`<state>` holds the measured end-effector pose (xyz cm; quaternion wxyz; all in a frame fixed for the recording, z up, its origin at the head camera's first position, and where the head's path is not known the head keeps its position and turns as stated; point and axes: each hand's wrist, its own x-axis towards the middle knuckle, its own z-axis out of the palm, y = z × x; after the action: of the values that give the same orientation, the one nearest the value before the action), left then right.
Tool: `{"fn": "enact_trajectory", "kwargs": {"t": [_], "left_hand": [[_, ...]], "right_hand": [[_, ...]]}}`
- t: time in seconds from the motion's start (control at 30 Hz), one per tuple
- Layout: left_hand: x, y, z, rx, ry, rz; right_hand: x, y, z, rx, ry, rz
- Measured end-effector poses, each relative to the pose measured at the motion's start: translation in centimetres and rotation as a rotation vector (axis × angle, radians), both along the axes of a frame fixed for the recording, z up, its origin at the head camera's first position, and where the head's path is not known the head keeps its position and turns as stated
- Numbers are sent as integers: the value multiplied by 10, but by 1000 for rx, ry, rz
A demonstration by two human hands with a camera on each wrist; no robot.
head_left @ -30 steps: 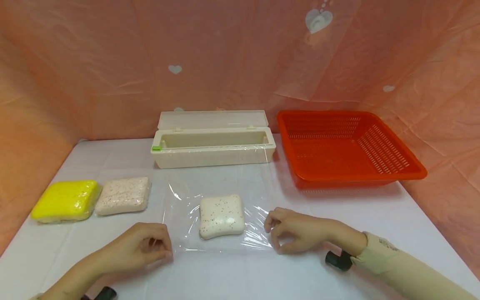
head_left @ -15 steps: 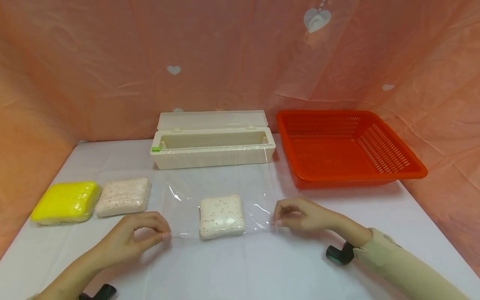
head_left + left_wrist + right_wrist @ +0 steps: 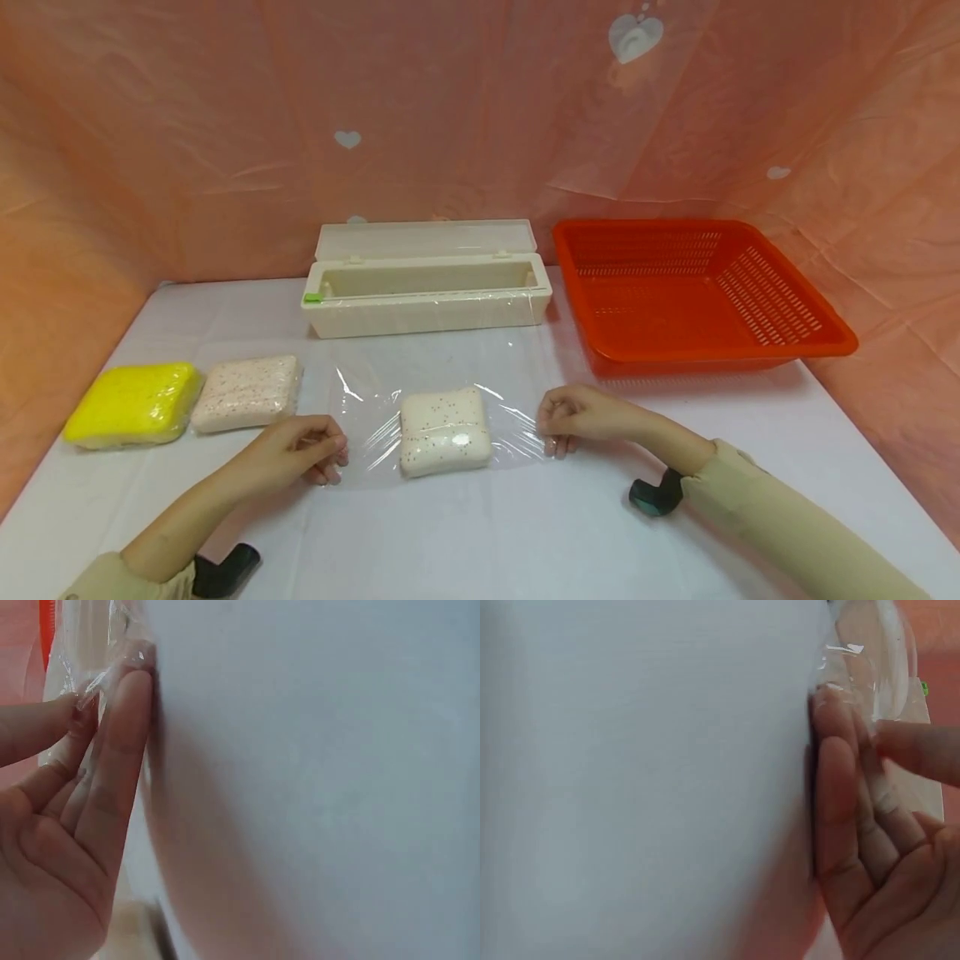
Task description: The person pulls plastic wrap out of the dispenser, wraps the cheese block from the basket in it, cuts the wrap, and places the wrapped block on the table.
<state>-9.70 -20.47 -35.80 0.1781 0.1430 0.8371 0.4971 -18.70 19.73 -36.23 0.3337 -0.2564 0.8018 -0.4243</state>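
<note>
A white, brown-speckled, pillow-shaped block (image 3: 444, 446) sits on a sheet of cling film (image 3: 514, 429) in front of the dispenser. The sheet's near edge is folded up over the block's lower part. At its left end my left hand (image 3: 300, 454) pinches the film, and the left wrist view has the crinkled wrap (image 3: 97, 684) between thumb and fingertips. My right hand (image 3: 581, 417) pinches the opposite end; in the right wrist view the shiny wrap (image 3: 847, 664) runs to the thumb and fingers. Wrinkles stretch from the block toward both hands.
A white film dispenser (image 3: 427, 317) with its lid up stands at the back. To its right is a red plastic basket (image 3: 607, 354). Two film-wrapped blocks, one yellow (image 3: 135, 400) and one pinkish speckled (image 3: 247, 392), lie at the left.
Both hands lifted the near edge of the film and carried it away from me, over the block's front part. The hands are now farther forward, and the film has drawn into taut wrinkles.
</note>
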Motion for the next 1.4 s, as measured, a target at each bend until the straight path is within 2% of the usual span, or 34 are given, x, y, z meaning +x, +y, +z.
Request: {"fn": "enact_trajectory", "kwargs": {"t": [0.17,0.3,0.4,0.53,0.6,0.63,0.73,0.77,0.8,0.87,0.97,1.07,1.13,1.2,1.4], "left_hand": [[-5,1,-4,2,-63,23],[-5,3,-5,-10,-76,72],[-4,4,-6,8,-81,105],[0,1,-5,34,-71,143],[4,3,-1,-43,-1,201],[6,6,0,-97,65,234],[14,20,9,-261,297,335],[15,25,11,-304,395,347],[17,30,12,-333,488,340],[20,39,13,-362,659,270],[22,50,10,-391,883,76],[23,57,7,-394,1018,-120],[23,61,5,-411,1046,-180],[23,63,4,-433,1034,-195],[21,68,2,-505,909,-152]], "right_hand": [[-3,-6,2,47,-54,-29],[-3,-12,3,91,-23,-54],[0,-15,4,140,72,-69],[7,-17,9,192,280,-88],[11,-18,11,190,404,-102],[13,-18,13,177,465,-110],[20,-19,17,97,641,-112],[22,-20,18,54,701,-90],[24,-22,19,12,754,-59],[29,-26,20,-54,855,19],[35,-33,20,-109,974,183],[40,-40,17,-106,1017,306],[43,-45,16,-96,1013,349],[45,-48,14,-74,1011,356],[46,-57,10,6,1016,286]]}}
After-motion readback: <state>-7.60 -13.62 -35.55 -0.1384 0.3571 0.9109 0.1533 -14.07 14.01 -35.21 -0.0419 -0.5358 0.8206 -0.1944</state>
